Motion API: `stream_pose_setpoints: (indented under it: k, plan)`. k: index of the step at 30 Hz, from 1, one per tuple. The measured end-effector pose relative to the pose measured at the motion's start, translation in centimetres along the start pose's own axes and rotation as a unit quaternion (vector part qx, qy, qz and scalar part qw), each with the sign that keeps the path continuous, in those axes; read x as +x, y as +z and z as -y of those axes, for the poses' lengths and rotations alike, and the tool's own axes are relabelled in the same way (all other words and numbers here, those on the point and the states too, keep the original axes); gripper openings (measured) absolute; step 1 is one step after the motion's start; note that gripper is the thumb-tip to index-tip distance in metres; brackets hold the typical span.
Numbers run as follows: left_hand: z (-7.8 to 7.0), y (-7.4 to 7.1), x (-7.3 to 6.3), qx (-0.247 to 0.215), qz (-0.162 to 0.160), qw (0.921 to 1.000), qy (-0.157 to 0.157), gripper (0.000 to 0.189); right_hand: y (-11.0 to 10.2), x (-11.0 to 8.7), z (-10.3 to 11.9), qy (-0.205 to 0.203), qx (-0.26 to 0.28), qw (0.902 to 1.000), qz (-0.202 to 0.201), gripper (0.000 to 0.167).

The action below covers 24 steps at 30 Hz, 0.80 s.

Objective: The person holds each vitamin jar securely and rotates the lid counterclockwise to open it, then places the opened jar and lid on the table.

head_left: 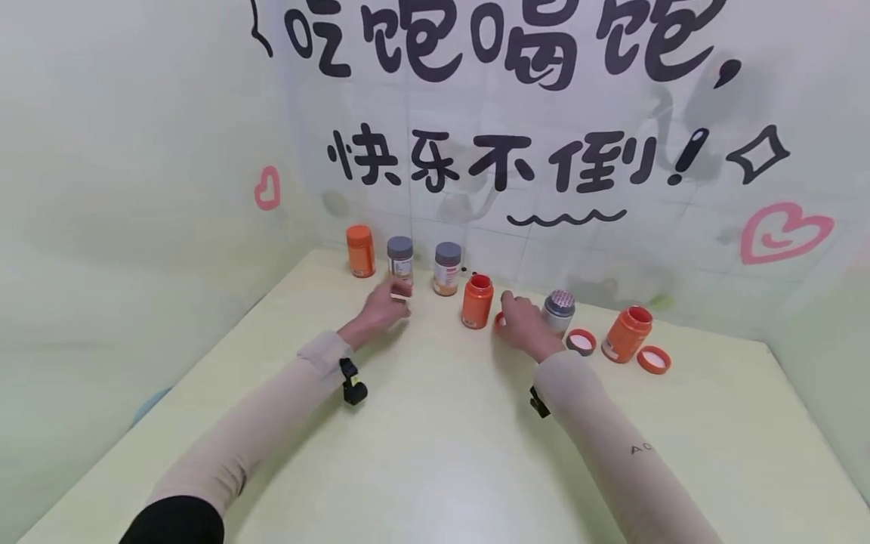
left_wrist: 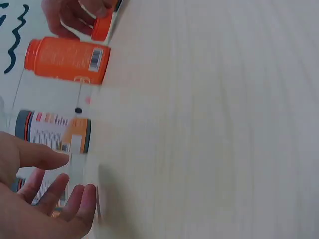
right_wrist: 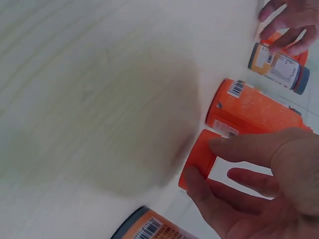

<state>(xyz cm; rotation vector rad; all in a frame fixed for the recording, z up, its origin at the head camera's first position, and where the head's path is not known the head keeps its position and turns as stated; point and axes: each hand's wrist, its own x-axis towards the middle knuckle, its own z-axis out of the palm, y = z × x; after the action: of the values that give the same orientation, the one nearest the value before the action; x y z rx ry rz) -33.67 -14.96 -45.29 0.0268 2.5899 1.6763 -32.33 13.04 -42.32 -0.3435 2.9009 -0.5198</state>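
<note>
My right hand (head_left: pixel 526 325) pinches an orange cap (right_wrist: pixel 200 158) between thumb and fingertips, low by the table. Just left of that cap stands an orange jar (head_left: pixel 477 304) with its mouth uncovered. My left hand (head_left: pixel 382 308) is held with fingers loosely bent and apart, nothing between them. It is in front of a grey-lidded jar (head_left: pixel 401 253), partly hiding it. Another grey-lidded jar (left_wrist: pixel 59 130) stands to its right, near the thumb in the left wrist view. Behind my right hand a jar with a patterned seal (head_left: pixel 560 304) is partly covered.
A capped orange jar (head_left: pixel 360 253) stands at the far left of the row. To the right are an uncapped orange jar (head_left: pixel 621 336) and two loose caps, one cap (head_left: pixel 581 342) beside the sealed jar and another cap (head_left: pixel 654 360) farther right. A lettered wall (head_left: pixel 476 211) backs the table.
</note>
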Motion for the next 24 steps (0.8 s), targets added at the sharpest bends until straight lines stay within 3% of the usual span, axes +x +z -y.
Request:
stream_pose_setpoints:
  k: [4,8,12,17,24]
  plan:
    - [0.9,-3.2,0.9,0.012,-0.083,0.996,-0.029,0.041,0.2,0.4,-0.3,0.011,-0.007,0.9999,0.001,0.048]
    - [1.6,-5.8,2.1,0.008,-0.149,0.9871,-0.059,0.044,0.2,0.8,-0.2,0.015,-0.017,0.9997,0.013,0.045]
    - [2.0,-7.1,3.3,0.004,-0.195,0.9791,-0.059,0.056,0.0,0.3,0.0,0.027,-0.028,0.9992,0.012,0.055]
    - [2.7,-7.5,4.8,0.015,-0.191,0.9807,-0.04,0.076,0.0,-1.7,0.1,0.046,-0.043,0.9977,0.024,0.068]
    - [2.4,-8.5,6.7,0.023,-0.141,0.9893,-0.029,0.086,-0.4,-5.2,0.1,0.025,-0.021,0.9994,0.013,0.059]
